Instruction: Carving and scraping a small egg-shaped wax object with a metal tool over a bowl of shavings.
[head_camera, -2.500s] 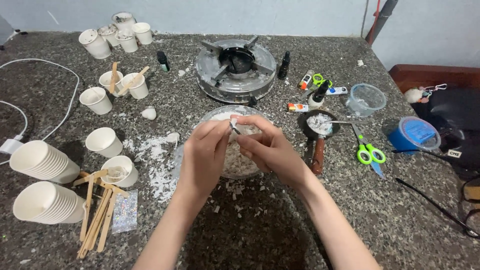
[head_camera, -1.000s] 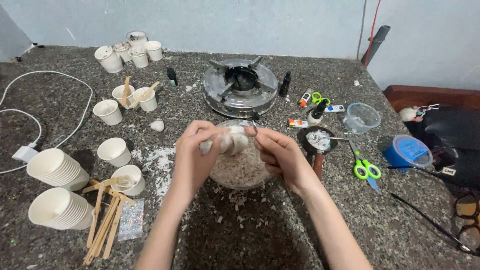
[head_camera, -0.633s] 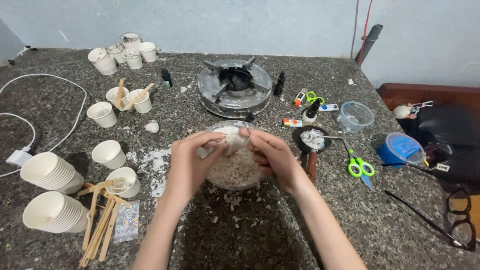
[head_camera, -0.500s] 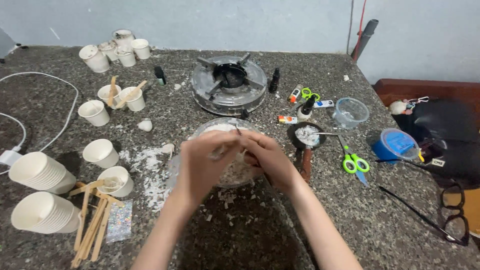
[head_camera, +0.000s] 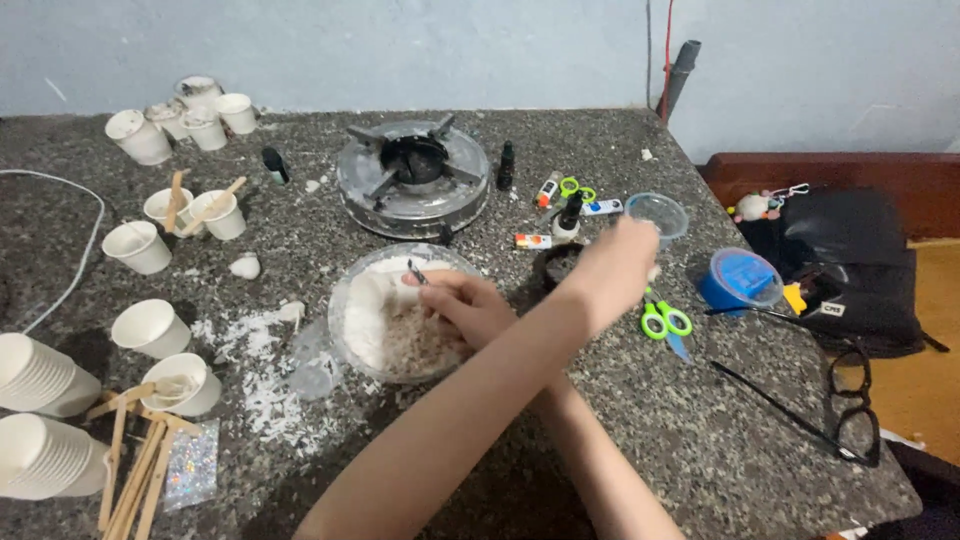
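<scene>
A clear glass bowl of white flaky wax stands in the middle of the granite counter. My right hand rests inside it, fingers pinched on a thin dark stick that pokes up over the flakes. My left arm crosses over the right one. My left hand hovers above a small dark pan, next to green-handled scissors. Its fingers are turned away from me, so I cannot see whether it holds anything.
A round gas burner sits behind the bowl. Paper cups, cup stacks and wooden sticks fill the left side. Spilled flakes lie by the bowl. A blue tub, a clear tub and glasses are on the right.
Both hands were together over the bowl. My left hand has swung right across my right arm to the small pan; my right hand has stayed in the bowl.
</scene>
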